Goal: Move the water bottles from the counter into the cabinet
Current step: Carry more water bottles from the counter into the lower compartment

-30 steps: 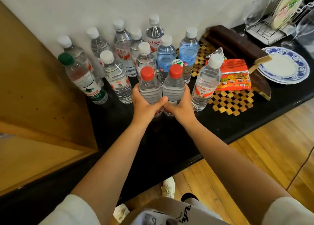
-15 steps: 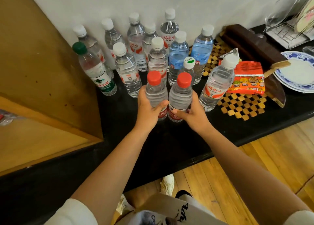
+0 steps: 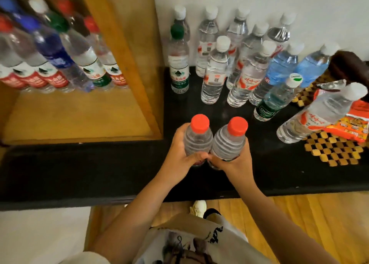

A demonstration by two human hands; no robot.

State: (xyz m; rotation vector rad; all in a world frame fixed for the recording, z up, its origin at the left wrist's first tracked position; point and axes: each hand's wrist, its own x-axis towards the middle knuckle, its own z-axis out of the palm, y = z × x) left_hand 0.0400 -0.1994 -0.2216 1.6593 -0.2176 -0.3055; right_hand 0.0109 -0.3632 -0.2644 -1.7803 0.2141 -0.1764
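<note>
My left hand [image 3: 178, 160] grips a red-capped water bottle [image 3: 198, 138], and my right hand [image 3: 235, 162] grips a second red-capped bottle [image 3: 229, 140] pressed against it. Both bottles are held upright above the black counter [image 3: 99, 172], just right of the open wooden cabinet [image 3: 79, 116]. Several bottles [image 3: 50, 50] with red, blue, green and white caps stand at the back of the cabinet shelf. On the counter by the wall stand several more bottles: a green-capped one [image 3: 178, 64], white-capped clear ones [image 3: 215, 72] and blue-tinted ones [image 3: 281, 68].
A checkered wooden mat [image 3: 335, 152] lies at the counter's right with an orange snack packet [image 3: 355, 124] on it. A dark brown object [image 3: 351, 68] sits at the far right. Wooden floor [image 3: 299, 220] and my shoe [image 3: 198, 208] show below the counter edge.
Both hands have lifted the two red-capped bottles off the counter and carried them left and toward me. The view has swung left, revealing the cabinet shelf with its bottles.
</note>
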